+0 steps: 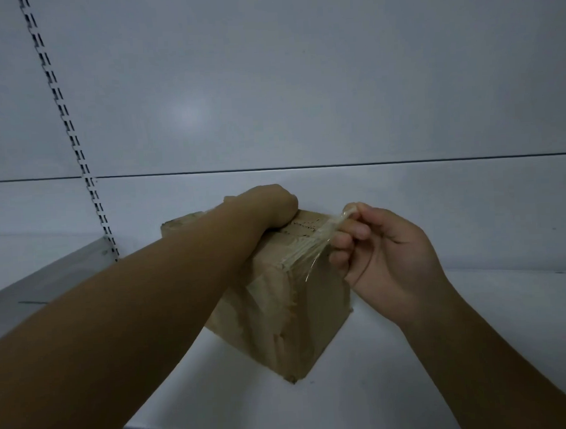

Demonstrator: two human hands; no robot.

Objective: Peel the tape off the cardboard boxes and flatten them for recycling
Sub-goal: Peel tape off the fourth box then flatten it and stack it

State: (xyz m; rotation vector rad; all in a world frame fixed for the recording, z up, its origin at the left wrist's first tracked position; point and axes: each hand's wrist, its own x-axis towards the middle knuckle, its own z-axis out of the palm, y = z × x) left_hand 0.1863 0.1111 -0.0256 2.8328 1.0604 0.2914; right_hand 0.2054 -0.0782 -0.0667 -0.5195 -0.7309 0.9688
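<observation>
1. Nearest the camera, two bare forearms entered from the bottom corners and reached forward over a white shelf surface; they stood well apart, with a box between them.
2. The cardboard box sat on the shelf surface near the middle of the view, one lower corner pointing toward the camera. It was closed, and its faces looked creased and worn.
3. The right hand was just beside the upper right edge of the box, palm turned toward the camera. Its thumb and fingertips were pinched together on a strand of clear tape.
4. The tape was drawn taut and bunched into a narrow band at the pinch; it fanned wider toward the top edge of the box, where it remained stuck to the cardboard.
5. The left hand lay on the far top edge of the box, pressing down, with the fingers curled over the far side and hidden from view. Dark handwriting marked the top face beside this hand.
6. Behind the box, a white back panel rose from the shelf, crossed by a thin horizontal seam.
7. At far left, a slotted metal upright ran diagonally up the panel, above a grey shelf edge.
</observation>
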